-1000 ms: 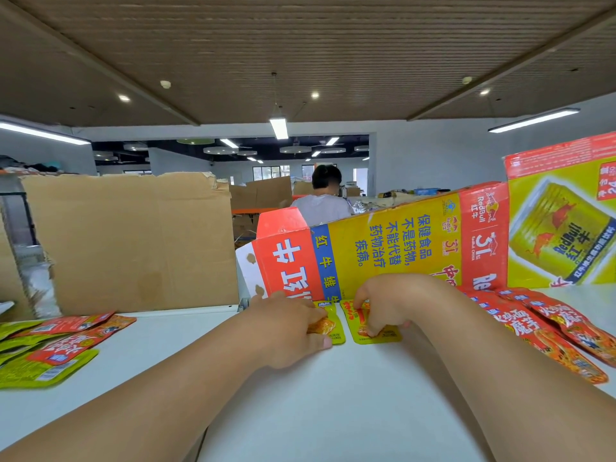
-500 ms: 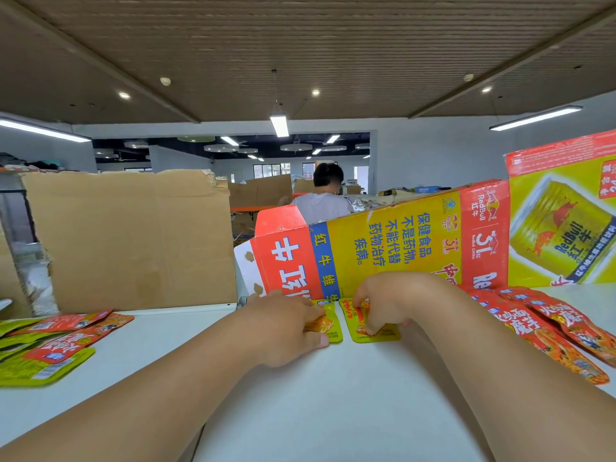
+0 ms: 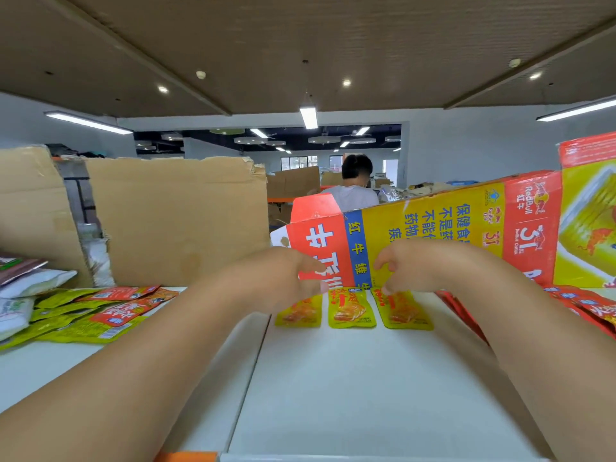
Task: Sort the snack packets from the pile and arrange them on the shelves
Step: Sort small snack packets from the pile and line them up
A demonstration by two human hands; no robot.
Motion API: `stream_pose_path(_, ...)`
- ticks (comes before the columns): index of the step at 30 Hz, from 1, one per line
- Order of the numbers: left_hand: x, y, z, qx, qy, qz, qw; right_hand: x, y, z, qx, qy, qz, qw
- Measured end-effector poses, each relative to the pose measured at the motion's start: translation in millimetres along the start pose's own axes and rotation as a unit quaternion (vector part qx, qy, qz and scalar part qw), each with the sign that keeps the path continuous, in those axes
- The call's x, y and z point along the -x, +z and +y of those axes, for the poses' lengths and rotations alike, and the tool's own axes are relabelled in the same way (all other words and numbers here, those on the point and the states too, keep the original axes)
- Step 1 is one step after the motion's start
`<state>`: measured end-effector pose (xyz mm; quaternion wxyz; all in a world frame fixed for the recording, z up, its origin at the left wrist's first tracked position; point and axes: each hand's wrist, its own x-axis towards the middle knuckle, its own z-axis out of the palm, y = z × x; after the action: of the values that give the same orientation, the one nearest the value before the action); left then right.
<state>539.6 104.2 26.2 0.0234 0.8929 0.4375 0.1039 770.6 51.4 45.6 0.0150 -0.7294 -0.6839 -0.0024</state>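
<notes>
Left hand [image 3: 283,278] and right hand [image 3: 416,271], both loose-fingered and empty, over three yellow packets [image 3: 351,310] (side by side)

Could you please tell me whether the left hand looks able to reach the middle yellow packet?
Probably yes: the middle yellow packet lies uncovered just beside the left hand, nothing between them.

Left hand [image 3: 278,281] hides the top of the leftmost yellow packet [image 3: 300,316]; red packets [image 3: 588,303] are cropped.
</notes>
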Motion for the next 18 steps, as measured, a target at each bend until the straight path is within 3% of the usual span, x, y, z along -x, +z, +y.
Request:
stream_pose_path(6, 66.4, -27.2, -71.3, 0.03, -0.097, -0.001, 0.995, 6.0, -26.0, -75.1, 0.037, -0.107, -0.01, 0.994)
stream_pose_path(12, 151.5, -59.0, -160.0, -0.037, -0.198, 0.008, 0.979, -5.4, -38.3, -188.6, 0.024, -0.179, -0.051, 0.982)
stream_pose_path(18, 218.0, -83.7, -201.8, -0.063, -0.266, -0.017, 0.962, -22.0, -33.9, -297.6, 0.045, -0.241, -0.039, 0.969)
